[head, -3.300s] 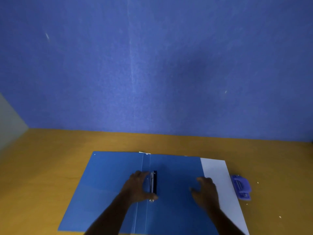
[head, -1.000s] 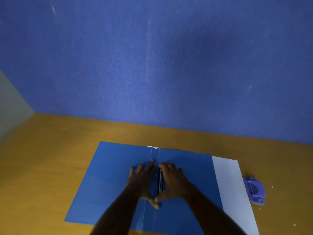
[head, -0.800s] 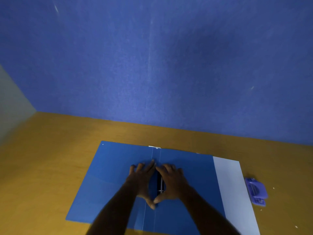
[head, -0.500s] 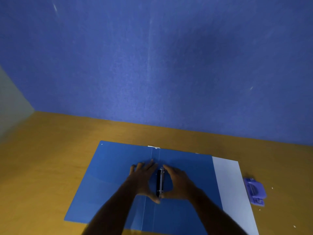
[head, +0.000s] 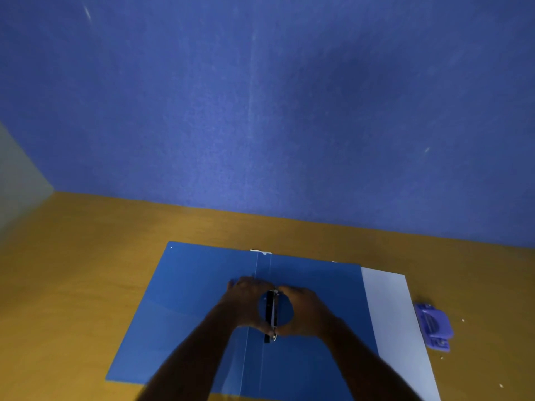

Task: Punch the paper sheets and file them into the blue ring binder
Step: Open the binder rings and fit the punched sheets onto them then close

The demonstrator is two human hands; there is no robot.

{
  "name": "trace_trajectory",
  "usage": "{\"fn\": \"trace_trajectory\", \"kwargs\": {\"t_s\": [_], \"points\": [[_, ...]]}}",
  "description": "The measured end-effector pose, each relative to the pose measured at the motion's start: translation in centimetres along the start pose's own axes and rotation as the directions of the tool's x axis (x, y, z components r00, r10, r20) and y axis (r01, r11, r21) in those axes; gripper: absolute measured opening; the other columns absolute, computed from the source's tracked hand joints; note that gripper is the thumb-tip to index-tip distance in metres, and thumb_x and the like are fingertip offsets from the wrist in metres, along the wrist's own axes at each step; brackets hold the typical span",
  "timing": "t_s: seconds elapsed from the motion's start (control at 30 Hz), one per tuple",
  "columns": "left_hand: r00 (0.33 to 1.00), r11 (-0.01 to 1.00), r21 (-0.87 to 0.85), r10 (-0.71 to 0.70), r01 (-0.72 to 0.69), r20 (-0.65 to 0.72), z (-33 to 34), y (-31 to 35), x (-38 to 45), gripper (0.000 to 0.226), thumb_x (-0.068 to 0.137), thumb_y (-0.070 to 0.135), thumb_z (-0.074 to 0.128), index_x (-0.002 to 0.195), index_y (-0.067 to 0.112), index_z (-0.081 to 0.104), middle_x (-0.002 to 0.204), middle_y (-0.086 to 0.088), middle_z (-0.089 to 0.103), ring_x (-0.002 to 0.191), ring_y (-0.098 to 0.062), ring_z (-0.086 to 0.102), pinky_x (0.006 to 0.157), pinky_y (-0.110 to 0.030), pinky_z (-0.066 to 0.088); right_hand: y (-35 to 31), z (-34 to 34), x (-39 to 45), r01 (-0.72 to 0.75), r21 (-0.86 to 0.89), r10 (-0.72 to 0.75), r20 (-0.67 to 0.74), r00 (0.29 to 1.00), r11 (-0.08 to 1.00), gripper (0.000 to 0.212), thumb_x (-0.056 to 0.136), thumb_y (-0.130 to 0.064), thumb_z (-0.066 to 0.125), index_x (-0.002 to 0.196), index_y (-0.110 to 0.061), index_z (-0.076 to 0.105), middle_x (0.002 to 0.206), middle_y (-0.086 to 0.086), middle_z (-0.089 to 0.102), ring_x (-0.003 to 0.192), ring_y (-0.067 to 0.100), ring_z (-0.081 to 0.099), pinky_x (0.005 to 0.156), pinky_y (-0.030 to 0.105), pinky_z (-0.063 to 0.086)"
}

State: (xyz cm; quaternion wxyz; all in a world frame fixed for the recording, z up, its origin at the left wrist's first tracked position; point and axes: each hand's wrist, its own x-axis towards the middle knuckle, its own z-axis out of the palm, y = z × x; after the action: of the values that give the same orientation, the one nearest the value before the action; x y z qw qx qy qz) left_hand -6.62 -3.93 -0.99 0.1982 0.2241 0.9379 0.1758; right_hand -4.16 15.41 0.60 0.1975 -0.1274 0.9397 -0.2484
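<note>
The blue ring binder (head: 185, 308) lies open and flat on the wooden table. Its black and metal ring mechanism (head: 272, 312) runs along the spine at the middle. My left hand (head: 246, 302) grips the mechanism from the left, and my right hand (head: 307, 309) grips it from the right, fingertips and thumbs pinching both ends. White paper sheets (head: 393, 322) lie partly under the binder's right cover, sticking out on the right. A purple hole punch (head: 434, 325) sits just right of the paper.
The brown wooden table (head: 72, 285) ends at a blue wall (head: 260, 111) behind the binder. A few tiny paper bits (head: 463, 320) lie near the punch. A small white tab (head: 259, 251) peeks out at the binder's far edge.
My right hand came from the right cover to the ring mechanism. Both hands now curl round it with fingertips and thumbs at its ends, instead of lying flat beside it.
</note>
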Motion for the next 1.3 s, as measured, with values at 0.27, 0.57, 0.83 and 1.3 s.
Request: {"fn": "trace_trajectory", "kwargs": {"t_s": [0.27,0.57,0.83,1.3], "points": [[1.0,1.0,-0.02,0.024,-0.024,0.002,0.0,-0.5,0.4,0.097,0.041,0.066,0.081,0.129,0.039,0.049,0.131,0.013,0.051,0.12,-0.012,0.051,0.105,-0.042,0.033,0.4,0.1,-0.2,-0.022,-0.002,0.022,-0.001,1.0,1.0,0.091,0.054,-0.054,0.08,0.135,-0.034,0.043,0.123,-0.005,0.066,0.107,0.011,0.064,0.085,0.024,0.053],[1.0,1.0,-0.018,0.012,-0.011,0.022,-0.1,-0.6,0.6,0.099,0.041,0.067,0.078,0.13,0.04,0.044,0.127,0.008,0.049,0.117,-0.016,0.052,0.104,-0.044,0.033,0.9,0.3,-0.1,-0.022,0.018,0.022,0.004,1.0,1.0,0.09,0.052,-0.055,0.079,0.132,-0.039,0.042,0.122,-0.009,0.066,0.107,0.009,0.064,0.085,0.028,0.055],[0.999,1.0,-0.019,-0.004,0.005,0.054,-0.3,-0.4,0.4,0.099,0.045,0.062,0.08,0.134,0.039,0.042,0.131,0.007,0.047,0.12,-0.018,0.048,0.107,-0.045,0.03,1.1,0.4,0.0,-0.036,0.03,0.036,0.013,0.999,0.999,0.092,0.051,-0.055,0.08,0.133,-0.041,0.04,0.125,-0.009,0.064,0.109,0.01,0.062,0.086,0.029,0.055],[0.997,0.997,-0.06,-0.037,0.042,0.075,-0.9,-0.4,-0.4,0.1,0.052,0.052,0.085,0.139,0.033,0.041,0.139,0.001,0.043,0.126,-0.026,0.044,0.111,-0.046,0.03,1.9,0.3,-0.5,-0.024,0.106,0.02,0.04,0.999,0.994,0.095,0.058,-0.045,0.085,0.139,-0.034,0.036,0.131,-0.007,0.058,0.11,0.012,0.061,0.085,0.029,0.057]]}}
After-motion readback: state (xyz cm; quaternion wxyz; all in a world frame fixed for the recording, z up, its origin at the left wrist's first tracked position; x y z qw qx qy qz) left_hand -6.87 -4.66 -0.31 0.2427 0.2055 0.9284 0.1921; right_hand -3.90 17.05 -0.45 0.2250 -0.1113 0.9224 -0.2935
